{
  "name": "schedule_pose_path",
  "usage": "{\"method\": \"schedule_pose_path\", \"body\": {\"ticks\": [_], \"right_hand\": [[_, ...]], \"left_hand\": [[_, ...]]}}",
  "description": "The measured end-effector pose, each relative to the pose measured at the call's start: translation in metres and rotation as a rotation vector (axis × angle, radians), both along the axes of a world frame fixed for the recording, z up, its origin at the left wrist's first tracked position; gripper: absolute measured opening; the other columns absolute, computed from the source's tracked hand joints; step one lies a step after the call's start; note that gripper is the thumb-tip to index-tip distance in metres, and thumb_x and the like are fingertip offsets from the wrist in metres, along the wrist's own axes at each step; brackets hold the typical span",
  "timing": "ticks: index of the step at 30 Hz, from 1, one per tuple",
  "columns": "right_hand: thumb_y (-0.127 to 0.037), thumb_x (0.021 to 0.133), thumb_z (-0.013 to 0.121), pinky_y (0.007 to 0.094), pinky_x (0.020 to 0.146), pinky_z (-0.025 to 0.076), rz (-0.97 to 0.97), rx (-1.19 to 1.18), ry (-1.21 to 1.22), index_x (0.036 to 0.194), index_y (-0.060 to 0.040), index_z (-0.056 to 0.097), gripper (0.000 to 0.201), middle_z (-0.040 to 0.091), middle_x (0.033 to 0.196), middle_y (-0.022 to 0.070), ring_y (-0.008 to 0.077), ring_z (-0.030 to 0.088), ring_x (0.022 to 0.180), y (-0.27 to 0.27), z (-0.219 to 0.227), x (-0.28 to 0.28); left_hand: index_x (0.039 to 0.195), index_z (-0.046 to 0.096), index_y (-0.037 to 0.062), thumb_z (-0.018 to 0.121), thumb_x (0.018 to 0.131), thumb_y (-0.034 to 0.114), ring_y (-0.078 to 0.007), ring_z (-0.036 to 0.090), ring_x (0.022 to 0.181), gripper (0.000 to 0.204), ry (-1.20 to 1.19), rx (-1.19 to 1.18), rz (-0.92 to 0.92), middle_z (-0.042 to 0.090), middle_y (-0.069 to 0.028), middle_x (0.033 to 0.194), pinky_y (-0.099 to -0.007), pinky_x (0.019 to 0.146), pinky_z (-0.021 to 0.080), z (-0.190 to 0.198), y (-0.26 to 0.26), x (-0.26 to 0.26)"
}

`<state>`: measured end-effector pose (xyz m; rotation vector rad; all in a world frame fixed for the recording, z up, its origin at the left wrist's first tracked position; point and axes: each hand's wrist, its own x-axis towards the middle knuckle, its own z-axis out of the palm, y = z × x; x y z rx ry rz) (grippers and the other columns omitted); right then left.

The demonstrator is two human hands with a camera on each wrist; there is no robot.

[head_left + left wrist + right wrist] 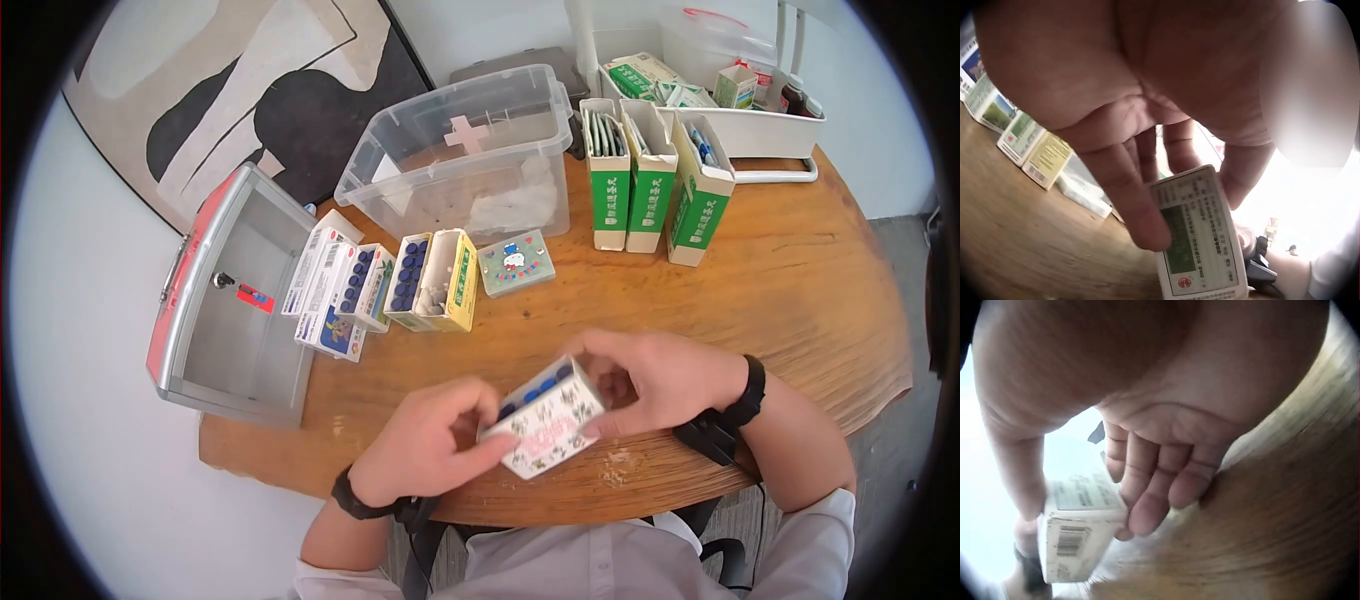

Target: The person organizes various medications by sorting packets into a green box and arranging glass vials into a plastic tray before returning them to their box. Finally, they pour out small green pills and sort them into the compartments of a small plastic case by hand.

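Both hands hold a small white carton [548, 432] with a floral print and pink lettering, tilted over the near part of the wooden table. A row of dark and bright blue caps [545, 385] shows along its open top. My left hand [425, 435] pinches the left end, thumb on the printed front. At the other end, my right hand [660, 380] grips the carton between thumb and fingers. The left wrist view shows a carton side [1200, 234] with small print and a green panel. A barcode end of the carton [1072, 547] faces the right wrist camera.
Beyond the hands stand boxes of blue-capped vials [408, 275], a yellow carton [462, 285] and a small cartoon-printed case [517, 264]. A clear-fronted case [245, 330] stands left, a clear bin [450, 165] behind. Green-and-white cartons [610, 205] and a white caddy [770, 130] stand back right.
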<state>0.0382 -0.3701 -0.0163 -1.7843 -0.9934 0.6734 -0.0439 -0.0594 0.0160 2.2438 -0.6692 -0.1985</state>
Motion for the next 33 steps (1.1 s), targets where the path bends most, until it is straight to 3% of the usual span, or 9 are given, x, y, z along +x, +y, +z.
{"method": "schedule_pose_path", "body": {"ticks": [3, 8, 14, 16, 20, 22, 27, 30, 33], "right_hand": [[-0.04, 0.107, 0.073, 0.0372, 0.072, 0.063, -0.321, -0.068, 0.199, 0.16, -0.0015, 0.046, 0.071, 0.078, 0.086, 0.0137, 0.0223, 0.077, 0.075, 0.002, 0.003, 0.003], [-0.045, 0.115, 0.059, 0.03, 0.058, 0.062, -0.394, -0.031, 0.415, 0.164, 0.0003, 0.042, 0.069, 0.075, 0.082, 0.0105, 0.0161, 0.075, 0.066, 0.004, -0.007, 0.009], [-0.066, 0.114, 0.049, 0.0329, 0.069, 0.066, -0.417, 0.109, 0.591, 0.166, 0.0002, 0.04, 0.084, 0.075, 0.099, 0.0187, 0.021, 0.077, 0.079, 0.002, -0.005, 0.011], [-0.074, 0.114, 0.037, 0.0348, 0.074, 0.067, -0.413, 0.105, 0.637, 0.174, -0.0052, 0.028, 0.092, 0.076, 0.106, 0.0224, 0.025, 0.079, 0.086, -0.001, -0.007, 0.013], [-0.081, 0.109, 0.041, 0.0372, 0.076, 0.067, -0.394, 0.169, 0.715, 0.169, -0.0031, 0.035, 0.099, 0.074, 0.112, 0.0238, 0.0253, 0.077, 0.089, -0.006, -0.011, 0.017], [-0.083, 0.108, 0.039, 0.037, 0.076, 0.067, -0.382, 0.164, 0.701, 0.169, -0.0033, 0.035, 0.1, 0.074, 0.114, 0.0231, 0.025, 0.077, 0.088, -0.009, -0.012, 0.021], [-0.032, 0.104, 0.077, 0.0346, 0.078, 0.064, -0.382, 0.047, 0.548, 0.172, -0.0045, 0.033, 0.085, 0.076, 0.125, 0.0152, 0.0183, 0.074, 0.104, -0.013, -0.01, 0.021], [-0.03, 0.103, 0.077, 0.0317, 0.085, 0.06, -0.325, -0.002, 0.42, 0.171, -0.0039, 0.033, 0.085, 0.075, 0.125, 0.014, 0.0169, 0.072, 0.106, -0.02, -0.008, 0.026], [-0.023, 0.1, 0.08, 0.0307, 0.091, 0.056, -0.208, 0.142, 0.567, 0.17, -0.006, 0.035, 0.085, 0.074, 0.125, 0.0126, 0.0163, 0.071, 0.107, -0.034, -0.02, 0.036]], "left_hand": [[0.135, 0.066, 0.0073, 0.097, 0.083, 0.033, -0.0357, 0.072, 0.126, 0.065, -0.29, 0.191, 0.11, 0.065, -0.0195, 0.147, -0.0417, 0.101, 0.061, 0.0, -0.024, 0.01], [0.145, 0.065, 0.0058, 0.094, 0.084, 0.035, -0.0387, 0.072, 0.125, 0.073, -0.4, 0.337, 0.03, 0.067, -0.0198, 0.147, -0.0457, 0.1, 0.063, -0.011, -0.048, 0.009], [0.142, 0.069, 0.0017, 0.09, 0.084, 0.02, -0.0368, 0.08, 0.113, 0.064, -0.487, 0.22, 0.148, 0.079, -0.0213, 0.129, -0.0427, 0.095, 0.065, -0.01, -0.03, 0.034], [0.143, 0.069, -0.0009, 0.091, 0.084, 0.017, -0.0346, 0.081, 0.109, 0.066, -0.427, 0.111, 0.156, 0.08, -0.0215, 0.126, -0.0405, 0.094, 0.065, -0.007, -0.03, 0.031], [0.144, 0.069, -0.0016, 0.093, 0.083, 0.017, -0.0322, 0.082, 0.109, 0.067, -0.393, 0.057, 0.227, 0.08, -0.0211, 0.126, -0.0387, 0.092, 0.066, 0.0, -0.035, 0.026], [0.143, 0.07, -0.0012, 0.095, 0.081, 0.018, -0.0314, 0.082, 0.11, 0.07, -0.624, 0.163, 0.153, 0.08, -0.0207, 0.127, -0.0381, 0.091, 0.067, -0.002, -0.041, 0.028], [0.138, 0.072, 0.004, 0.099, 0.079, 0.026, -0.0322, 0.079, 0.117, 0.069, -0.61, 0.219, -0.038, 0.076, -0.0163, 0.138, -0.0374, 0.097, 0.066, -0.014, -0.058, 0.017], [0.133, 0.075, 0.0071, 0.1, 0.079, 0.029, -0.0315, 0.079, 0.107, 0.063, -0.553, 0.175, -0.103, 0.077, -0.0133, 0.129, -0.0365, 0.089, 0.065, -0.006, -0.041, 0.028], [0.112, 0.076, 0.0083, 0.101, 0.078, 0.03, -0.0232, 0.07, 0.081, 0.047, -0.264, 0.282, 0.046, 0.068, -0.0064, 0.097, -0.0332, 0.071, 0.058, 0.005, -0.008, 0.032]]}}
